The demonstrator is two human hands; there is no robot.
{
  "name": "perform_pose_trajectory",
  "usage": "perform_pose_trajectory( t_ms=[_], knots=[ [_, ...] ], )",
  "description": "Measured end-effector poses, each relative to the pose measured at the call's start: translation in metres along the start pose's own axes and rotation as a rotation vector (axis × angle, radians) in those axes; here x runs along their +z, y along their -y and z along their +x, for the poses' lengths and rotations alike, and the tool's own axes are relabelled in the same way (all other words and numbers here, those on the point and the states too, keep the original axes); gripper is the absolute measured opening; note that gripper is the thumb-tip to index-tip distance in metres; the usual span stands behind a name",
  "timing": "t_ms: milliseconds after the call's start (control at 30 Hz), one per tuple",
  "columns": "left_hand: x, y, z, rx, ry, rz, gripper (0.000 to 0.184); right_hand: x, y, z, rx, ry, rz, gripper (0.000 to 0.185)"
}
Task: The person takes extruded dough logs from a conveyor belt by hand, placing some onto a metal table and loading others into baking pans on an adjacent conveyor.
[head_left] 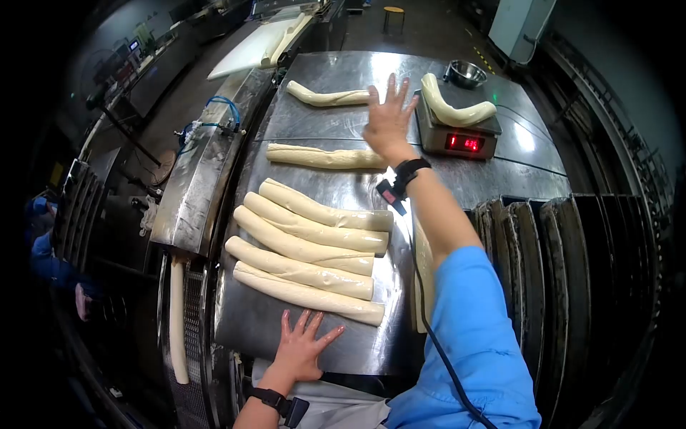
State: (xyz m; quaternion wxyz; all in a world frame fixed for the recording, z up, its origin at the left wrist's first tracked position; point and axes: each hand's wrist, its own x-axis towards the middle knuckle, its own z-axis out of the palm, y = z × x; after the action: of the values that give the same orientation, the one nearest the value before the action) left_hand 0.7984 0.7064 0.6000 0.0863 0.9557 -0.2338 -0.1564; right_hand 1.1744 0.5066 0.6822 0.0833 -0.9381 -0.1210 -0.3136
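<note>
My left hand (300, 350) is open, fingers spread, over the near edge of the metal table (246, 332), just below the nearest dough log (307, 293). Several pale, glossy dough logs lie side by side above it. Farther up, my right hand (390, 120) is also open with fingers apart, beside the right end of a thinner dough log (325, 96). Whether it touches that end I cannot tell. Another dough log (321, 156) lies below this hand, its right end near my wrist. To the right, a bent dough log (454, 111) rests on a digital scale (437, 139) with lit red digits.
A metal bowl (466, 74) stands behind the scale. Dark metal trays (525, 264) stand along the right side. Partly hidden by my right arm is another dough piece (423, 279). At left, a dough strip (178, 322) lies on a conveyor (194, 336). A black cable (439, 350) runs along my right arm.
</note>
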Motion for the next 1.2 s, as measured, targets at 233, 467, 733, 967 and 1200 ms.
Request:
perform_pose_trajectory(
  t_ms=[233, 467, 733, 967, 1200],
  knots=[
    [0.003, -0.004, -0.004, 0.035, -0.023, -0.038, 0.096, -0.015, -0.122, 0.002, 0.413, 0.349, -0.299, 0.035],
    [0.037, -0.07, -0.039, -0.054, -0.126, -0.182, 0.1, 0.047, -0.079, -0.069, 0.031, 0.512, 0.449, 0.045],
    [0.065, -0.084, -0.06, -0.116, -0.31, -0.201, 0.088, -0.021, 0.12, -0.206, -0.286, 0.733, 0.295, 0.06],
    [0.085, -0.023, -0.245, -0.934, -0.823, -0.018, 0.054, -0.08, 0.136, -0.264, -0.479, 0.856, 0.18, 0.083],
    [0.163, -0.004, -0.421, -1.577, -0.801, -0.286, 0.051, -0.121, 0.126, -0.324, -0.622, 0.804, 0.199, 0.104]
  ],
)
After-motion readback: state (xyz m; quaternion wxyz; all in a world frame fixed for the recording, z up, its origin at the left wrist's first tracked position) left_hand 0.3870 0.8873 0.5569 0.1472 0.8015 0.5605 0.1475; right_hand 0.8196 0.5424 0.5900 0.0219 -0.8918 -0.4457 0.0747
